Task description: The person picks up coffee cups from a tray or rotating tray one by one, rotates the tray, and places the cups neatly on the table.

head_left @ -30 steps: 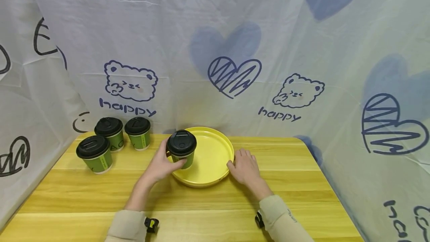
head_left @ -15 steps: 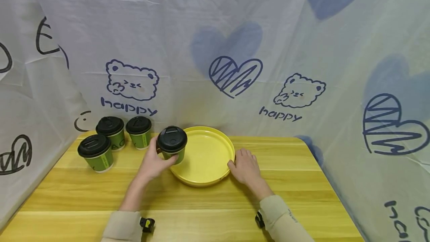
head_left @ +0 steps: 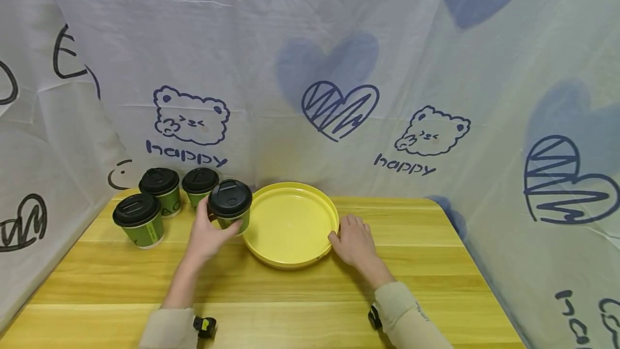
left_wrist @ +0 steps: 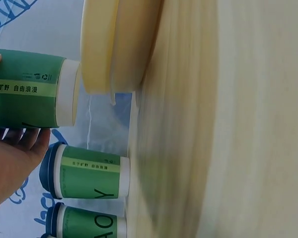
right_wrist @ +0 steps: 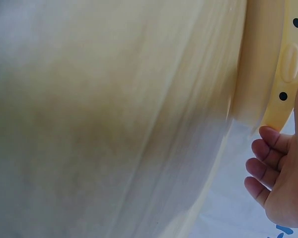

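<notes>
My left hand (head_left: 208, 236) grips a green paper coffee cup (head_left: 233, 220) with a black lid, the thumb on its near side. In the left wrist view the held cup (left_wrist: 27, 91) is off the table, its white base level with the rim of the yellow tray (left_wrist: 97, 49). From the head view it overlaps the left edge of that round tray (head_left: 290, 225). My right hand (head_left: 357, 241) rests at the tray's right edge with the thumb at the rim. Its relaxed fingers (right_wrist: 262, 168) show beside the tray's side in the right wrist view.
Three more lidded green cups stand at the table's back left: a front cup (head_left: 140, 225), a rear cup (head_left: 162, 190) and another cup (head_left: 196, 190) partly behind the held one. A printed cloth (head_left: 271, 133) hangs close behind the wooden table (head_left: 290, 306).
My left hand has carried the cup leftward from over the tray to its left edge, towards the other cups. The right hand and the tray have stayed in place.
</notes>
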### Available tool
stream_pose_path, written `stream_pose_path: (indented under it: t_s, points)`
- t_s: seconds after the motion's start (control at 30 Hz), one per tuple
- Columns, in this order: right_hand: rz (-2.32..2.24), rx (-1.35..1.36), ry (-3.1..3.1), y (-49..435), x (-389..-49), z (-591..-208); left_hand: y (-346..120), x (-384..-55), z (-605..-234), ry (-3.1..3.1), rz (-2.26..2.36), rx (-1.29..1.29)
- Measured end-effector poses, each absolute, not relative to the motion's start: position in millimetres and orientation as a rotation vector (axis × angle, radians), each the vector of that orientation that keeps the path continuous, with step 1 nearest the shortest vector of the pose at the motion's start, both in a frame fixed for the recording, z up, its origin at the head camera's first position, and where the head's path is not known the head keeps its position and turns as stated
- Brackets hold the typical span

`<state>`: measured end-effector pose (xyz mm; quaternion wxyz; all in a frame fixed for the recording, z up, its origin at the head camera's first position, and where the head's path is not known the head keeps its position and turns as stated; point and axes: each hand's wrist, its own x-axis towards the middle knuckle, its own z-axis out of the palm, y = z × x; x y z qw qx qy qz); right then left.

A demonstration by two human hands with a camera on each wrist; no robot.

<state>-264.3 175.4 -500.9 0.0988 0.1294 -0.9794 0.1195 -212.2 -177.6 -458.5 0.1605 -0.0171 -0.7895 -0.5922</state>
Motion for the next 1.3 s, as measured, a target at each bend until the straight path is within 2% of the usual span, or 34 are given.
stream_pose_path:
  t_s: [1.3]
  points:
    - [0.365, 0.383, -2.917, 174.7, -263.4, -498.1, -211.8, -203.3, -473.3, -2.126, -1.566, 0.443]
